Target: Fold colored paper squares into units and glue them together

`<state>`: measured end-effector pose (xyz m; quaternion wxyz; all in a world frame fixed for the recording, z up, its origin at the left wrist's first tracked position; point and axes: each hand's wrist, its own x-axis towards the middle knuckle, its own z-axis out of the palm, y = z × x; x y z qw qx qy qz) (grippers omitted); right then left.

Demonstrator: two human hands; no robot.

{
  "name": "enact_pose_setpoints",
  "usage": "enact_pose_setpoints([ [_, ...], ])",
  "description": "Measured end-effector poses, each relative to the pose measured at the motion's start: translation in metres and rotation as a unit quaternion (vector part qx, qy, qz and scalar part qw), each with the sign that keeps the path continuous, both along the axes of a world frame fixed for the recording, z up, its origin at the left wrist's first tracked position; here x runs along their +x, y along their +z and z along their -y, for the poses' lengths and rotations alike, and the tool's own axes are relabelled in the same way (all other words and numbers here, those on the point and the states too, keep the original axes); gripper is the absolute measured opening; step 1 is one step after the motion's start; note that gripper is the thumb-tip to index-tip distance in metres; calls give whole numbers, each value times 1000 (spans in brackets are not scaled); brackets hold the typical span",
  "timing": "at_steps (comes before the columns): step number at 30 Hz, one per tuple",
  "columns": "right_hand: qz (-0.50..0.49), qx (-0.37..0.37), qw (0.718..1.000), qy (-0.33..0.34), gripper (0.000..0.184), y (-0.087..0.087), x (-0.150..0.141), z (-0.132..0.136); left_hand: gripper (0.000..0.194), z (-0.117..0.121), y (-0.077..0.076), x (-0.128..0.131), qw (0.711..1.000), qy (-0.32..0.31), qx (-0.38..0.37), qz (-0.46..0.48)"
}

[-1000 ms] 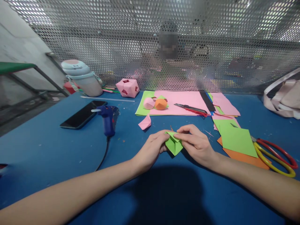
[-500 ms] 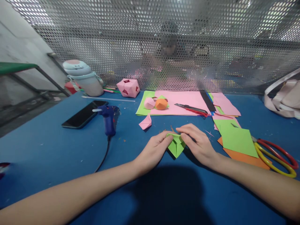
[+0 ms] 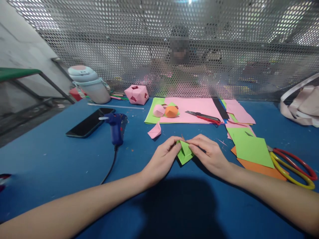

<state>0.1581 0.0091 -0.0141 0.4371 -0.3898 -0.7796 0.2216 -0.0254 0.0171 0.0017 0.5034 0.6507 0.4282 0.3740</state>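
A small piece of folded green paper (image 3: 184, 154) is pinched between my two hands at the middle of the blue table (image 3: 62, 166). My left hand (image 3: 163, 159) grips its left edge, thumb in front and fingers behind. On the other side my right hand (image 3: 209, 153) pinches the upper right corner between thumb and fingertips. The paper's pointed lower end hangs free toward me, and its back is hidden. Just beyond my left hand lies a folded pink paper piece (image 3: 155, 131).
A blue glue gun (image 3: 116, 129) stands left, beside a phone (image 3: 88, 123). Behind are a cup (image 3: 93, 89), a pink paper polyhedron (image 3: 137, 94) and a box cutter (image 3: 203, 117) on pink sheets (image 3: 174, 103). Green squares (image 3: 254, 151) and scissors (image 3: 296, 166) lie right. Behind perforated metal (image 3: 112, 49) sits a person.
The green paper has tilted and shifted slightly left in my hands. My right fingers have moved left along its top edge, closer to my left hand.
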Motion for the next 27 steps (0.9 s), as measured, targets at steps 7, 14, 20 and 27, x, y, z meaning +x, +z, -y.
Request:
enact_pose_setpoints([
  [7, 3, -10, 1000, 1, 20, -1, -1, -1, 30, -1, -5, -1, 997, -4, -55, 60],
  [14, -1, -9, 1000, -2, 20, -1, -2, 0, 22, -1, -4, 0, 999, -8, -34, 41],
  [20, 4, 11, 1000, -12, 19, -2, -3, 0, 21, -2, 0, 0, 1000, -3, 18, -18],
  [27, 20, 58, 998, 10, 28, -4, -2, 1, 21, -2, -3, 0, 1000, -11, 24, -16],
])
